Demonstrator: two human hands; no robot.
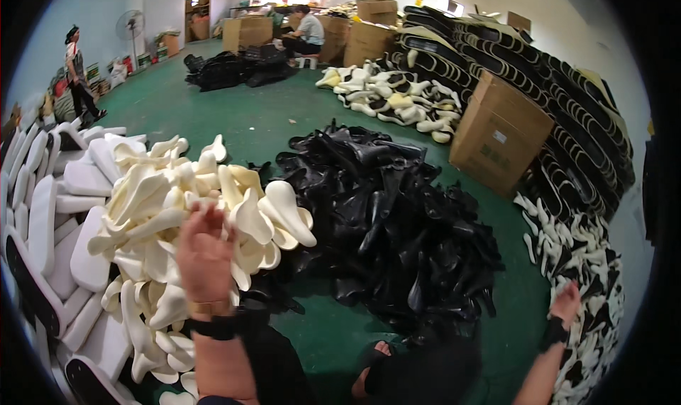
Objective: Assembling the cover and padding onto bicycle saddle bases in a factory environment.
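My left hand (206,252) reaches over a heap of cream-coloured foam bicycle saddle pads (152,196). Its fingers stretch forward, slightly bent and blurred, with no pad visibly gripped. One rounded pad (284,210) lies on the heap just right of that hand. In front of me spreads a big pile of glossy black saddle shells (376,213); neither hand touches it. My right hand (565,303) is held out at the far right, beside a pile of small white and black saddle pieces (585,284). Its fingers are loosely bent, and nothing shows in them.
White foam blocks (53,224) are stacked along the left. A cardboard box (500,135) stands at right before tall stacks of black pads (567,135). On the green floor (152,107), one person (78,75) walks and another (306,36) sits beside black pieces (237,66).
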